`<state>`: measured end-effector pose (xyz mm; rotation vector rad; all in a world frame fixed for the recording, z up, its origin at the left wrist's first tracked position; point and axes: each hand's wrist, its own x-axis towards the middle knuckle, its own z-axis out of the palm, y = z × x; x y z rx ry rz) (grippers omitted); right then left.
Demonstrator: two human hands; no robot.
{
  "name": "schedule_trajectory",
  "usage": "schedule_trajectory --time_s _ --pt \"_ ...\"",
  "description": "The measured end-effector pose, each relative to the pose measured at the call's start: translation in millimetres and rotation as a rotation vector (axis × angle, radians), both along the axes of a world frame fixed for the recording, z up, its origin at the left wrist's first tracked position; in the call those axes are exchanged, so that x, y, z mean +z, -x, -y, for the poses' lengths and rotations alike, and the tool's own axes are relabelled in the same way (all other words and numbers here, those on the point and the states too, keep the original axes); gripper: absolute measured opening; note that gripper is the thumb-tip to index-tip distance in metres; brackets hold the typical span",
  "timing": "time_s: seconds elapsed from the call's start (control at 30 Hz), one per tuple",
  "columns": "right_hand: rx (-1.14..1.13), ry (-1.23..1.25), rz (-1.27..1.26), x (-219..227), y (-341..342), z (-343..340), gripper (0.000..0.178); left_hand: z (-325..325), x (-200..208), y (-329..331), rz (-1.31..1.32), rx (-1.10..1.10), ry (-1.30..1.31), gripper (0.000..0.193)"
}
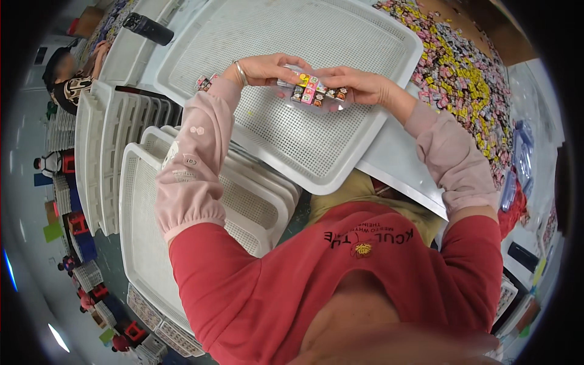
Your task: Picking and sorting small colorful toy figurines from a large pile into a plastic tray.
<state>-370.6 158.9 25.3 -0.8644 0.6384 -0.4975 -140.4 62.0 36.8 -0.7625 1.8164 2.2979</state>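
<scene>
Over a large white perforated tray (304, 155), both my hands hold a small clear plastic pack (313, 106) between them. Small square printed pieces (309, 91) in pink, yellow, white and black show in the pack; I cannot tell whether it has a lid. My left hand (275, 68), with a bangle at the wrist, grips its left side, the thumb lying near the pieces. At the right side, my right hand (360, 85) pinches the pack with thumb and fingers. A few similar printed pieces (207, 82) lie on the tray behind my left wrist.
A big heap of small colourful pieces (453, 79) covers the table at the right. Stacked white trays (255, 194) stand at my left, with more racks (109, 152) beyond. A black bottle (148, 28) lies at the far left, near another person (70, 91).
</scene>
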Motion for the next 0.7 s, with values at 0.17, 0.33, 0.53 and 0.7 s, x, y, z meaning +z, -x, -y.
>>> schedule_trajectory --time_s 0.17,0.33,0.53,0.7 --pt "-0.236 -0.002 -0.082 -8.3 15.5 -3.2 0.042 -6.2 3.8 16.5 -0.023 0.323 -0.003 0.067" --pt "-0.444 -0.022 -0.026 -6.7 28.8 21.0 0.033 -32.9 -9.1 46.0 -0.217 0.990 -0.175 0.090" --pt "-0.550 0.191 -0.250 -0.4 -8.4 56.9 0.041 -17.1 -29.0 86.6 -0.427 1.212 -0.191 0.078" --pt "-0.726 0.968 -0.996 -9.5 14.2 103.4 0.072 31.3 -28.0 82.4 -0.603 1.270 -0.327 0.039"
